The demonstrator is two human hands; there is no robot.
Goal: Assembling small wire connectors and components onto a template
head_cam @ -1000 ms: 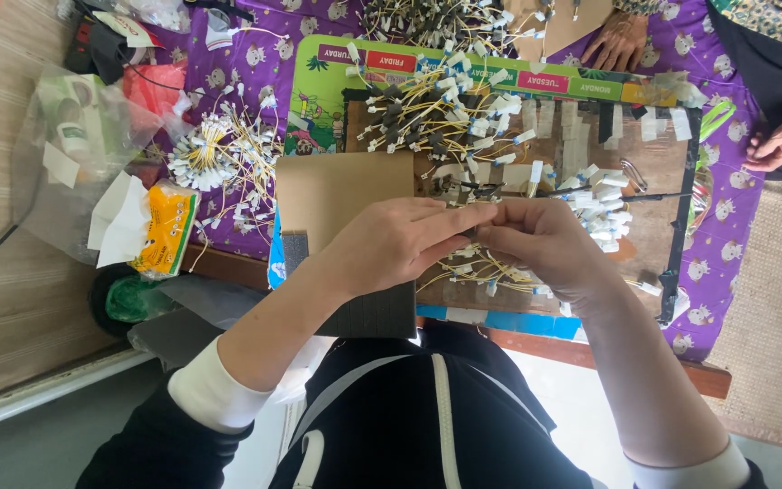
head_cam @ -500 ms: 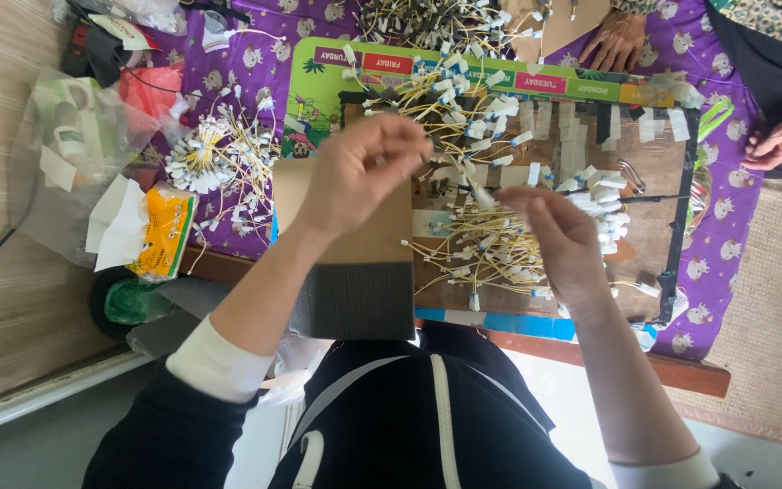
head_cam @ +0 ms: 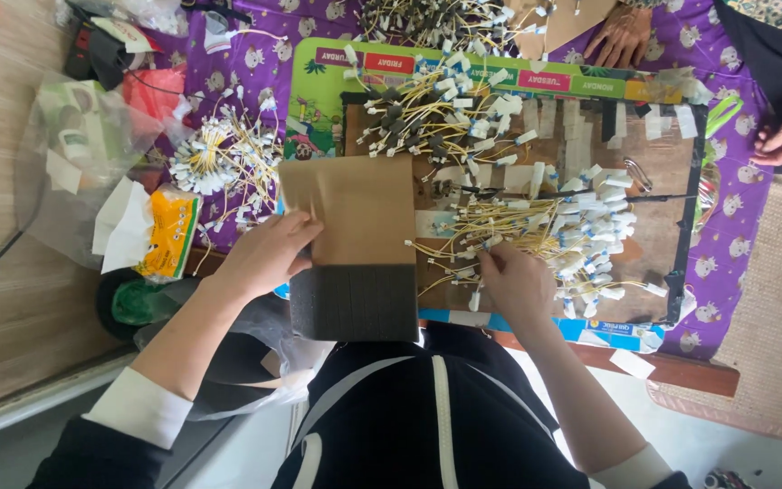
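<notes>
1. left hand (head_cam: 264,258) rested, fingers loosely apart, on the left edge of a brown cardboard sheet (head_cam: 355,213) atop a dark foam block (head_cam: 355,303).
2. right hand (head_cam: 513,281) pinched together on a thin yellow wire (head_cam: 450,246) at the edge of the wire pile (head_cam: 545,235) on the board.
3. wires judged light, limp, tangle-prone; best taken near the white connector end.
4. another bundle (head_cam: 224,158) lay left; a tissue pack (head_cam: 166,234) beside it; another person's hand (head_cam: 622,36) opposite.

My table wears a purple patterned cloth (head_cam: 726,263) — on it lie a green game board (head_cam: 319,100), a tissue pack (head_cam: 166,235) and a wire bundle (head_cam: 224,158).
</notes>
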